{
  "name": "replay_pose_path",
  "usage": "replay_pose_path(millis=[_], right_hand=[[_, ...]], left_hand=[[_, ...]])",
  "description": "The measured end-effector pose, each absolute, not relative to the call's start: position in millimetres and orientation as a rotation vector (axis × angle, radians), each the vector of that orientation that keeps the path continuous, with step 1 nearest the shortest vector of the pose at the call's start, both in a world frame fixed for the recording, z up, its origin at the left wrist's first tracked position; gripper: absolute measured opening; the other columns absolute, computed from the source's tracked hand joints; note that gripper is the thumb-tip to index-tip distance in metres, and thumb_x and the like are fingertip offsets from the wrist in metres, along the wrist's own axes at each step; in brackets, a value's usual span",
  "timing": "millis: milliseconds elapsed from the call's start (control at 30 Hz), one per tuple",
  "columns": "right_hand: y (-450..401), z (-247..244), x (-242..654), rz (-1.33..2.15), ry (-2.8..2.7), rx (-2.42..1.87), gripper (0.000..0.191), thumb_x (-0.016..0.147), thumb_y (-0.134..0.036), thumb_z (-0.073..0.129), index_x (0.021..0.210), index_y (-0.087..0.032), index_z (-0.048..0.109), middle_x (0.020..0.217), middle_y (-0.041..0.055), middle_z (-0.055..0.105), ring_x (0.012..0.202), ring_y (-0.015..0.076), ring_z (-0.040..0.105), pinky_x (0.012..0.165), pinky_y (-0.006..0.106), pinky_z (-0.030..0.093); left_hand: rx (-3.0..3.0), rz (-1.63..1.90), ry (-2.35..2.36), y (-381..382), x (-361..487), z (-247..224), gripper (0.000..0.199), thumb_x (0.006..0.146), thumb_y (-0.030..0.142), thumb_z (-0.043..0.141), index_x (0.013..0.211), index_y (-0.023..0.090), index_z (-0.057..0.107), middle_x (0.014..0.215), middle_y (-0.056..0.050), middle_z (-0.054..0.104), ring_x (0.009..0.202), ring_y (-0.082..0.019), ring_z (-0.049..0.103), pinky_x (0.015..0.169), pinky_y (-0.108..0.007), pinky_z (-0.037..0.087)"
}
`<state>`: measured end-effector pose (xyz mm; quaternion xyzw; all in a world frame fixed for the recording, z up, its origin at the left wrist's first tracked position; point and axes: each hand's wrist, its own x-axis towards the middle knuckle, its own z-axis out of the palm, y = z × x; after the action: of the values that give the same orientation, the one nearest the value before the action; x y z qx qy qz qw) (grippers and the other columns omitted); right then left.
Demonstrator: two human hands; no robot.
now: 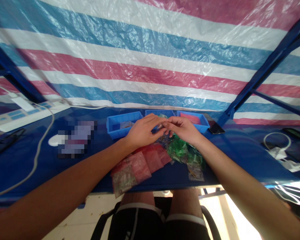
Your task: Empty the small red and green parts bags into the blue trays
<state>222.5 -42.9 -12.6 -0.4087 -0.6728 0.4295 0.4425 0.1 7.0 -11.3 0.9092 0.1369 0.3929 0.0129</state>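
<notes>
Above the middle of the blue table, my left hand point(143, 131) and my right hand point(184, 129) meet at the fingertips. Both are closed in a pinch, and whatever sits between the fingers is too small to make out. Below my left hand lie overlapping red plastic bags point(153, 159), with a clear bag point(125, 178) at their near end. Green plastic packets point(178, 148) are heaped under my right hand. Closer to the table's front edge is a small clear bag point(196, 172) with thin brass-coloured pieces in it.
Behind my hands stand a left blue bin point(116, 133), a middle bin point(150, 112) and a right bin point(204, 128) holding pink-red bags point(191, 117). A dark phone point(216, 127) lies right of them. A white cable point(37, 156) crosses the left; white chargers point(278, 153) lie right.
</notes>
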Motion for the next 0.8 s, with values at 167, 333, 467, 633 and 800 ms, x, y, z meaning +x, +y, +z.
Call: replay_pose_path(millis=[167, 333, 467, 633, 800], right_hand=[[-43.3, -12.6, 221.7, 1.057, -1.666, -1.014, 0.044, 0.092, -0.064, 0.077, 0.104, -0.021, 0.08, 0.089, 0.0045, 0.08, 0.07, 0.0163, 0.069, 0.063, 0.029, 0.057], [-43.6, -12.9, 221.8, 1.05, -1.649, -1.025, 0.041, 0.092, -0.062, 0.078, 0.098, -0.021, 0.079, 0.083, 0.0036, 0.078, 0.066, 0.0153, 0.067, 0.061, 0.028, 0.056], [-44.2, -11.3, 222.7, 1.037, -1.623, -1.039, 0.037, 0.093, -0.057, 0.077, 0.098, -0.021, 0.078, 0.08, 0.0027, 0.077, 0.062, 0.0145, 0.066, 0.059, 0.028, 0.055], [-45.0, -8.9, 222.8, 1.052, -1.557, -0.978, 0.031, 0.09, -0.053, 0.08, 0.095, -0.023, 0.077, 0.083, 0.002, 0.076, 0.064, 0.0158, 0.068, 0.058, 0.029, 0.055], [-44.4, -11.8, 224.3, 1.056, -1.584, -0.985, 0.028, 0.093, -0.05, 0.079, 0.098, -0.022, 0.076, 0.087, 0.0023, 0.077, 0.063, 0.0149, 0.067, 0.058, 0.029, 0.054]], left_hand=[[2.833, 1.2, 0.48, 6.1, -0.7, -13.4, 0.031, 0.104, 0.031, 0.065, 0.133, 0.021, 0.07, 0.108, -0.008, 0.078, 0.102, -0.022, 0.074, 0.091, -0.034, 0.059], [2.826, 1.115, 0.547, 1.2, -1.2, -8.9, 0.032, 0.104, 0.033, 0.063, 0.135, 0.022, 0.069, 0.112, -0.006, 0.079, 0.098, -0.021, 0.076, 0.081, -0.03, 0.057], [2.863, 0.846, 0.649, -2.9, -2.0, -4.1, 0.048, 0.104, 0.036, 0.063, 0.15, 0.025, 0.057, 0.102, -0.002, 0.08, 0.076, -0.019, 0.075, 0.065, -0.027, 0.051], [2.886, 0.718, 0.677, -4.7, -1.7, -6.1, 0.066, 0.105, 0.034, 0.063, 0.165, 0.027, 0.037, 0.096, 0.0, 0.08, 0.077, -0.021, 0.077, 0.063, -0.026, 0.048], [2.89, 0.723, 0.67, -1.9, -2.9, -9.7, 0.068, 0.106, 0.033, 0.062, 0.167, 0.028, 0.035, 0.102, -0.002, 0.08, 0.08, -0.022, 0.078, 0.064, -0.027, 0.05]])
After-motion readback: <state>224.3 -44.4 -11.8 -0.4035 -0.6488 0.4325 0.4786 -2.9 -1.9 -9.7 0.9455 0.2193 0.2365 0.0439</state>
